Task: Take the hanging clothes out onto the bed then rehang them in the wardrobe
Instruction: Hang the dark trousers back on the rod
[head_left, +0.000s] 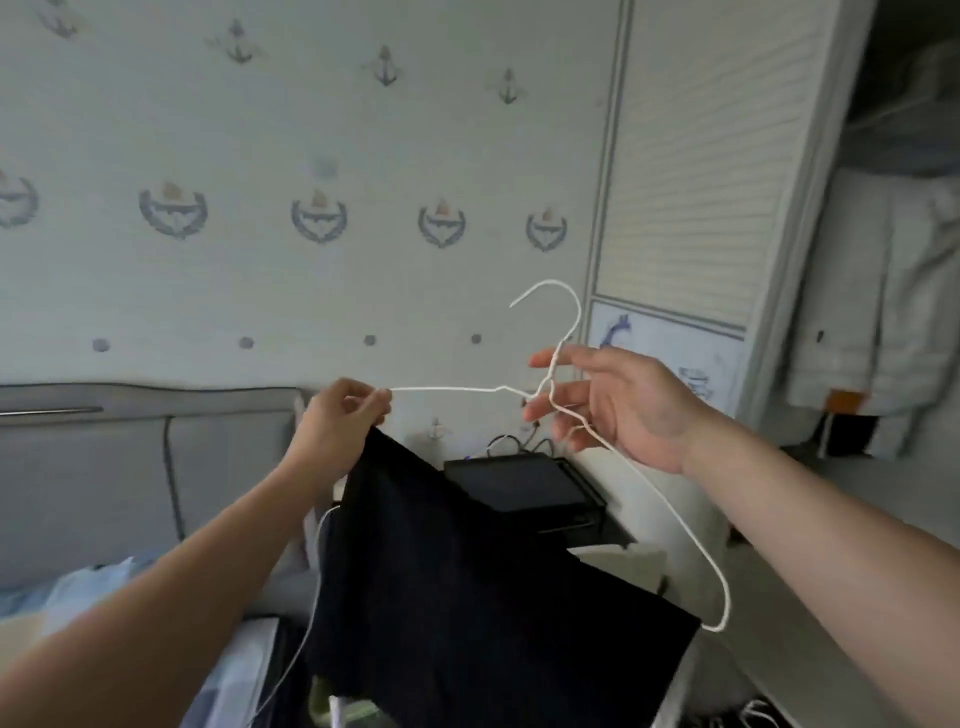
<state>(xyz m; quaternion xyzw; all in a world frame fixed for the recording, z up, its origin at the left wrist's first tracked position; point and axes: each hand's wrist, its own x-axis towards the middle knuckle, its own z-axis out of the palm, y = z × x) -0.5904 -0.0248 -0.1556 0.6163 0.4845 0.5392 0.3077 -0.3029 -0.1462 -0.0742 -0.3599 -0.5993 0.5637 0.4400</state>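
Note:
A white wire hanger (563, 332) is held up in front of me, its hook pointing up. My right hand (618, 405) grips the hanger at its neck. My left hand (340, 421) pinches the hanger's left arm together with the top edge of a black garment (467, 587), which drapes down from the hanger. The hanger's right arm curves down to the garment's lower right corner. The wardrobe (727, 182) stands at the right with its louvred door open; pale clothes (878, 312) hang inside. The bed (104, 597) lies at the lower left.
A grey padded headboard (130, 467) runs along the wallpapered wall. A black box (519, 488) with cables sits on a white bedside surface behind the garment. Light blue fabric (88, 587) lies on the bed. A thin white cord (311, 597) hangs by my left forearm.

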